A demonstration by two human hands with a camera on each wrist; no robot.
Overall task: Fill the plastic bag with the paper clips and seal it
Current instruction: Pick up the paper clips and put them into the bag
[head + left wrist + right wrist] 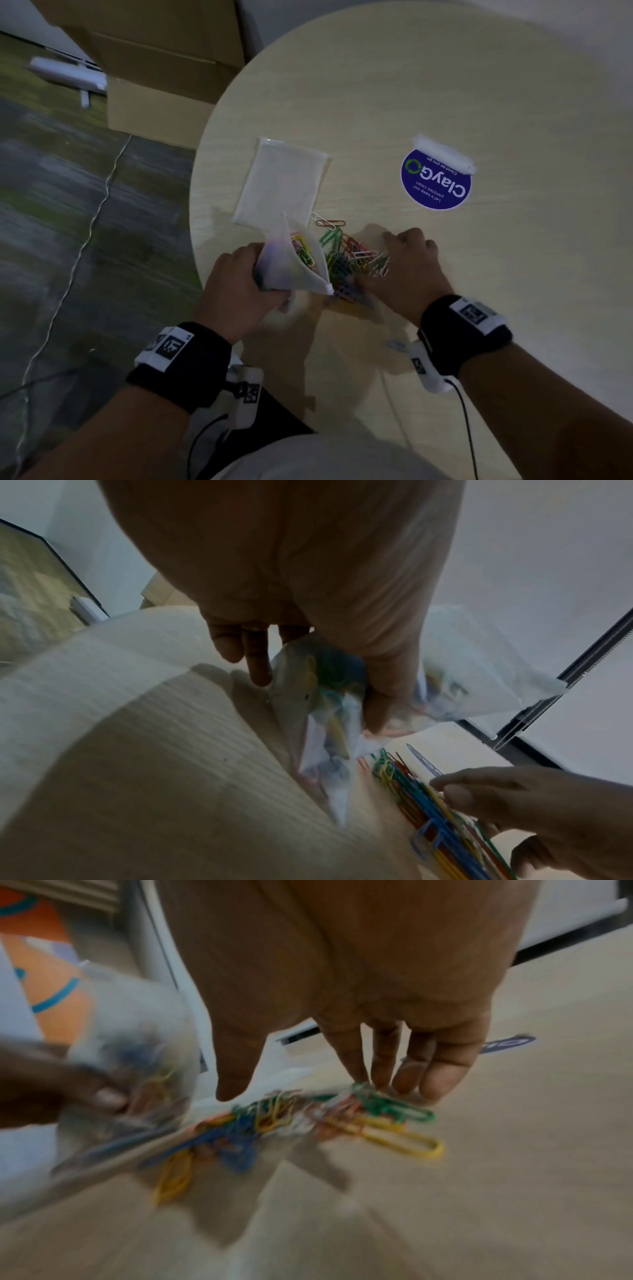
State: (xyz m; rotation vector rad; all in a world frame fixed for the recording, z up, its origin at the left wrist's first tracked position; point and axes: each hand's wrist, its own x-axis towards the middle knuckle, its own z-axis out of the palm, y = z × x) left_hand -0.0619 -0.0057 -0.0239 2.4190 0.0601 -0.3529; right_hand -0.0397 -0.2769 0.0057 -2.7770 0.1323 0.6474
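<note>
A clear plastic bag point(294, 263) with several coloured paper clips inside is gripped by my left hand point(239, 284), its mouth turned right toward the pile. In the left wrist view the thumb presses the bag point(325, 696) against the fingers. A loose pile of coloured paper clips point(349, 260) lies on the table beside the bag's mouth. My right hand point(407, 260) rests over the pile's right side with straight fingers point(441, 1074) touching the paper clips point(377, 1118). The bag point(137, 1053) is blurred in the right wrist view.
The round pale wooden table point(479, 102) carries a white cloth pouch point(281, 181) behind the pile and a blue round sticker point(435, 181) at right. Cardboard boxes point(164, 61) stand on the floor past the table's left edge, with a white cable point(85, 240).
</note>
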